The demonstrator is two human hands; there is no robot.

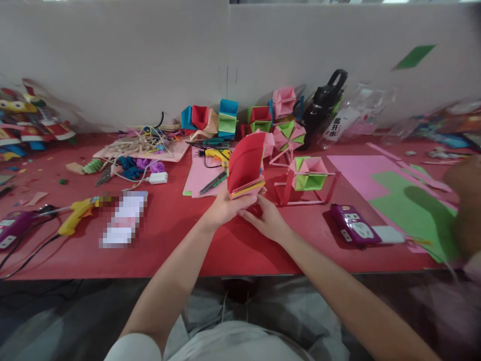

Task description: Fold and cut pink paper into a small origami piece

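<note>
A stack of coloured paper (246, 170), with a red sheet bent up on top and yellow and pink edges below, is raised above the table's middle. My left hand (224, 208) grips its lower left side. At the lower right corner, my right hand (271, 218) closes on the same stack, its fingertips partly hidden behind it. Just behind lie a box cutter (213, 183) and a yellow glue gun (218, 154) on pink paper (199, 173). To the right stands a paper wheel of pink and green boxes (310, 173) on a red paper frame.
Several folded paper wheels (227, 120) line the back wall beside a black bottle (325, 108). Purple power strips (351, 225) sit at both sides. Another glue gun (77, 215) and a blurred phone (126, 218) lie left. A person's arm (466, 205) shows at right, by green paper (417, 215).
</note>
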